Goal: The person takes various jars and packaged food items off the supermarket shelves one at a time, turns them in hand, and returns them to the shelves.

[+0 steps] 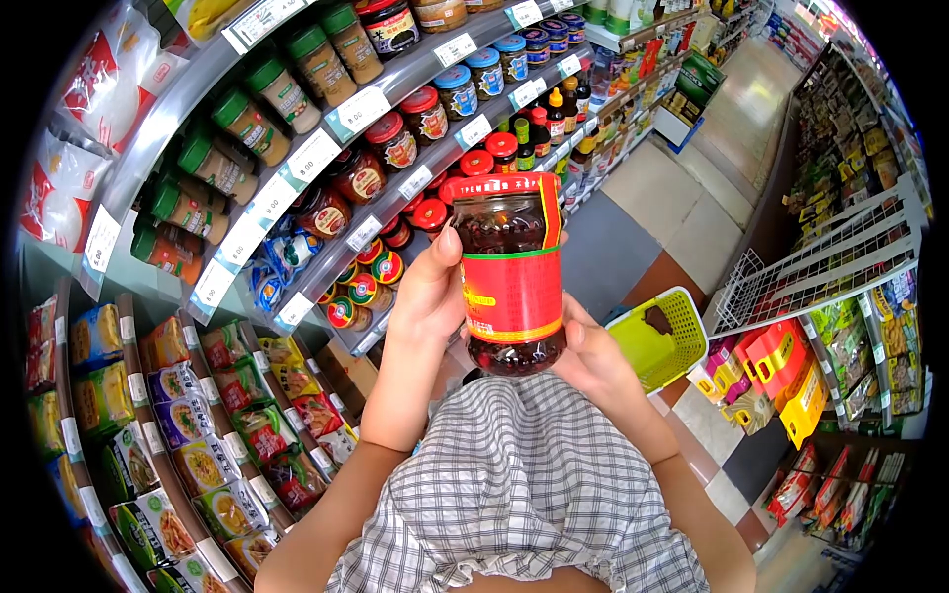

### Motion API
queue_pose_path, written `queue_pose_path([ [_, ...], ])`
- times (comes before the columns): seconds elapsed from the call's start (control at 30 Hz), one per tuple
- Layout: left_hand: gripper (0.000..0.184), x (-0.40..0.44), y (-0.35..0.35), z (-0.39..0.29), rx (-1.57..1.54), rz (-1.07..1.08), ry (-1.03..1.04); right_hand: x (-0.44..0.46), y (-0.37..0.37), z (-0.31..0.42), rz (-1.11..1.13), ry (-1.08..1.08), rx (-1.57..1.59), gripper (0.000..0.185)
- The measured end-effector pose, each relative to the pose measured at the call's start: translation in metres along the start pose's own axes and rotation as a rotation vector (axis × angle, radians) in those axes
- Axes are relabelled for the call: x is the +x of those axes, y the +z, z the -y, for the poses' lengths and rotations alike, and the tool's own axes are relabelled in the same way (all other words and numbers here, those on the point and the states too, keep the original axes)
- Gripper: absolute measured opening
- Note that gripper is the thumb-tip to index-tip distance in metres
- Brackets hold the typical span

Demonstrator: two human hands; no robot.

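Observation:
A glass jar with a red lid and a red label [512, 287] is held upright in front of my chest, with dark contents showing through the glass. My left hand [435, 282] grips its left side, the thumb near the upper part of the jar. On the lower right side, my right hand [585, 348] supports the same jar, and some of its fingers are hidden behind the glass. Behind the jar, red-lidded jars [430, 214] stand on a shelf.
Shelves of jars, bottles and green-capped shakers [287, 94] rise at the left, above racks of packaged food [213, 465]. A yellow-green basket [657, 341] is on the right, beside a white wire rack [820, 267]. A tiled aisle [682, 198] runs ahead.

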State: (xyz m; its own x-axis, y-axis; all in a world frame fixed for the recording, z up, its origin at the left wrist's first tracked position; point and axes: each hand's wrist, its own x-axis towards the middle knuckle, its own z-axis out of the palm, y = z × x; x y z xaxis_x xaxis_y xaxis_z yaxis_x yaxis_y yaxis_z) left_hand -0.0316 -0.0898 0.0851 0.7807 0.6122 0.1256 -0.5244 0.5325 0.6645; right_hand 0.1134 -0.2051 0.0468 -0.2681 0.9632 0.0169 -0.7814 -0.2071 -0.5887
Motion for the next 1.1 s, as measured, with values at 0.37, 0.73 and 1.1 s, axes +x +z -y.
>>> queue_pose_path([
  [0.37,0.104,0.006,0.003,-0.004,0.088,0.119,0.001,-0.007,0.025,0.012,-0.183,-0.046,-0.131,0.082],
  [0.73,0.056,-0.012,0.027,-0.016,0.582,-0.169,0.156,-0.004,0.024,0.024,-0.215,-0.172,-0.284,0.071],
  [1.1,0.056,-0.013,0.043,-0.013,0.793,-0.320,0.199,-0.001,0.018,0.026,-0.206,-0.163,-0.383,0.063],
])
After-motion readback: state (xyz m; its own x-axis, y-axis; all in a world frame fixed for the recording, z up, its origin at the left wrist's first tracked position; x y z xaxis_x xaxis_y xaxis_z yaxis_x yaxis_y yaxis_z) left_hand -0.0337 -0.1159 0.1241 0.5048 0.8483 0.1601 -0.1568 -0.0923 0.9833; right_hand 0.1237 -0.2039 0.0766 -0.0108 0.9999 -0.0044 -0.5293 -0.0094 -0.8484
